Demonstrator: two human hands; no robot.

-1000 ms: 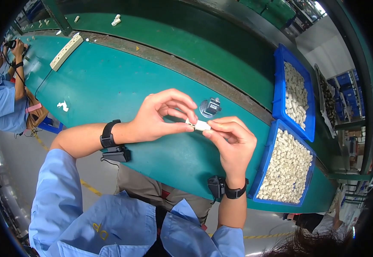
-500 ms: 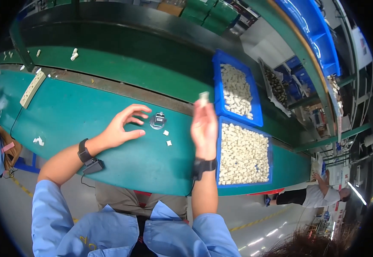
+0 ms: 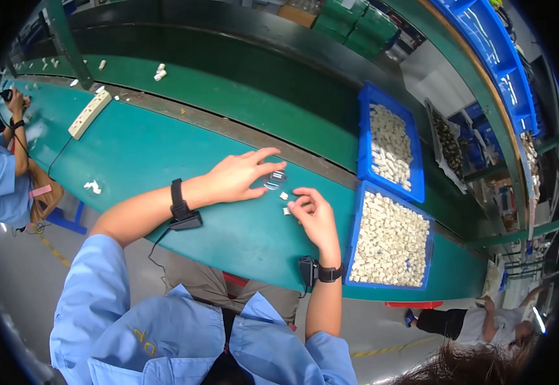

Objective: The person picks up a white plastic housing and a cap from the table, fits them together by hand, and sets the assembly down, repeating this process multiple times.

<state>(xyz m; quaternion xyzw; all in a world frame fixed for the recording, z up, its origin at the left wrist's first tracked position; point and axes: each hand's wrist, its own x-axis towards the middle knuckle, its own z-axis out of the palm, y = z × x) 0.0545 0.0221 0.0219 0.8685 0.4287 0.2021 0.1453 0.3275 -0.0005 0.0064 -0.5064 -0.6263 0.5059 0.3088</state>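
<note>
My left hand (image 3: pixel 237 178) reaches over the green table with fingers spread and bent, its fingertips beside a small round silvery and black device (image 3: pixel 275 179) that looks like a tally counter. The fingers partly cover it, so I cannot make out whether they press on it. My right hand (image 3: pixel 316 219) is low over the table to the right, thumb and forefinger apart, with nothing visible between them. Two small cream plastic pieces lie there: one piece (image 3: pixel 284 196) between the device and the right hand, another piece (image 3: pixel 286 211) close to the right thumb tip.
Two blue bins stand at the right: the near bin (image 3: pixel 348 277) full of small cream pieces, the far bin (image 3: pixel 364 160) with longer ones. A power strip (image 3: pixel 89 114) and white scraps (image 3: pixel 92 187) lie leftward. A co-worker (image 3: pixel 3 173) sits at far left; another person (image 3: pixel 478 324) is at right.
My right hand has come down and inward from beside the bins; the cream piece it held no longer shows. My left hand has closed in on the device. The view has shifted.
</note>
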